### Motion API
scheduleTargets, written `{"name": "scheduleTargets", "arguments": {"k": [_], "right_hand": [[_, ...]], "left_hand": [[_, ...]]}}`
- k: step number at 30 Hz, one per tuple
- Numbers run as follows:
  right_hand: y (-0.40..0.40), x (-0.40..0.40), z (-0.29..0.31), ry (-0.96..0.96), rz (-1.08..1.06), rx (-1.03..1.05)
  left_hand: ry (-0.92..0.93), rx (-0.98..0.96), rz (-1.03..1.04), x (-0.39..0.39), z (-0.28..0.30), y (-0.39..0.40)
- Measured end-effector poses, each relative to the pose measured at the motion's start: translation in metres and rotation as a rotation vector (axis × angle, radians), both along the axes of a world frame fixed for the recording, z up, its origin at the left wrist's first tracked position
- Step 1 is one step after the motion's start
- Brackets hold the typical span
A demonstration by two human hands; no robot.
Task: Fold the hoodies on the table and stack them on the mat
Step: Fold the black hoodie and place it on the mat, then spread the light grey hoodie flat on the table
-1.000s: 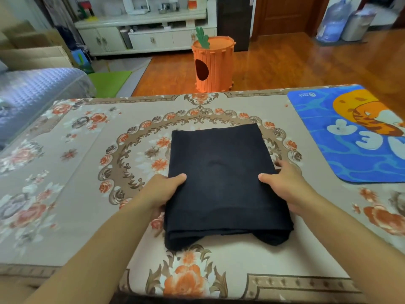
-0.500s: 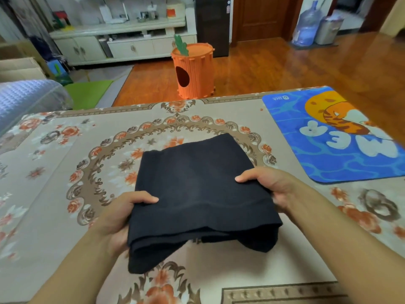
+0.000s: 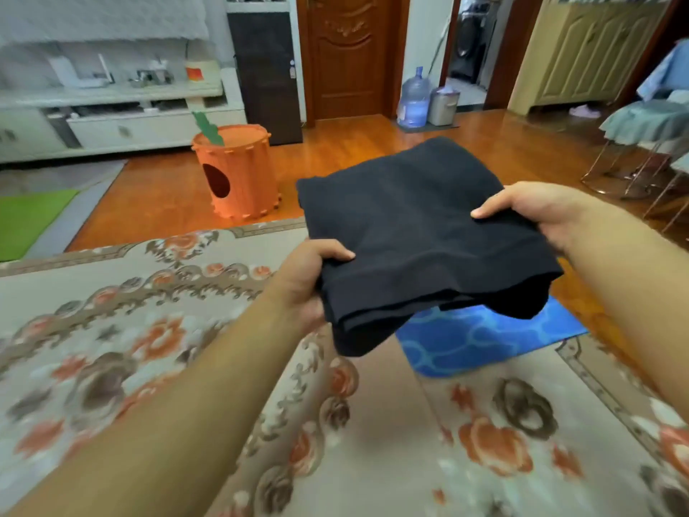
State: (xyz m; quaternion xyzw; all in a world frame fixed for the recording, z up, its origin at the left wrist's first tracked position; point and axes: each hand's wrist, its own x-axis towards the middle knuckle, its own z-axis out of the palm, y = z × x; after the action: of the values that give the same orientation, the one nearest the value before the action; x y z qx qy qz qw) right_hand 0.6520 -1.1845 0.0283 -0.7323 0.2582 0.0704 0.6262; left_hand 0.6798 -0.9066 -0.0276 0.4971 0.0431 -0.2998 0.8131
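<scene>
Head view: the folded black hoodie [image 3: 417, 233], lying on the tabletop [image 3: 149, 330] a second ago, is now lifted, left hand [image 3: 304, 278] and right hand [image 3: 537, 214] clamped on its sides, blue mat [image 3: 477, 341] below the grip. No writing is readable.

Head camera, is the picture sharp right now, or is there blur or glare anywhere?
Head view: motion blur smears the floral tablecloth and the near forearms; the folded black hoodie, held by left hand and right hand, looks fairly crisp; window glare shines on the wooden floor; wide-angle distortion bends the room edges.
</scene>
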Motion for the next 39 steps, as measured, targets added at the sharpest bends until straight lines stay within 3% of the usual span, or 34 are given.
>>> {"name": "scheduleTargets", "arguments": {"k": [4,7,11,13,15,20,22,24,27,31,39], "right_hand": [[-0.065,0.031,-0.054,0.107,-0.049,-0.149],[-0.091,0.038,-0.128,0.242,-0.037,-0.433],[-0.093,0.038,-0.152,0.102,-0.078,-0.6],[-0.1,0.038,-0.148,0.078,-0.095,-0.544],[-0.108,0.037,-0.147,0.068,-0.148,-0.621],[-0.076,0.021,-0.146,0.251,0.029,-1.315],[-0.048,0.009,-0.138,0.168,0.044,-1.578],[-0.007,0.0,-0.127,-0.03,0.154,-1.679],[0.091,-0.014,-0.102,-0.217,0.35,-1.613],[0.219,-0.027,-0.079,-0.336,0.636,-1.412],[0.537,-0.053,-0.011,-0.631,0.949,-1.164]], "left_hand": [[0.043,0.113,-0.015,0.031,-0.048,-0.073],[0.051,0.25,0.063,0.039,-0.095,-0.1],[-0.056,0.391,0.135,0.036,-0.106,-0.118],[-0.066,0.357,0.103,0.025,-0.098,-0.124],[-0.074,0.326,0.065,0.014,-0.091,-0.129],[-0.224,0.599,-0.026,0.003,-0.084,-0.109],[-0.204,0.685,-0.112,-0.007,-0.076,-0.087],[-0.221,0.731,-0.152,-0.02,-0.07,-0.052],[-0.303,0.778,-0.096,-0.04,-0.057,0.037],[-0.368,1.029,-0.068,-0.056,-0.031,0.175],[-0.521,1.414,0.292,-0.162,0.041,0.446]]}}
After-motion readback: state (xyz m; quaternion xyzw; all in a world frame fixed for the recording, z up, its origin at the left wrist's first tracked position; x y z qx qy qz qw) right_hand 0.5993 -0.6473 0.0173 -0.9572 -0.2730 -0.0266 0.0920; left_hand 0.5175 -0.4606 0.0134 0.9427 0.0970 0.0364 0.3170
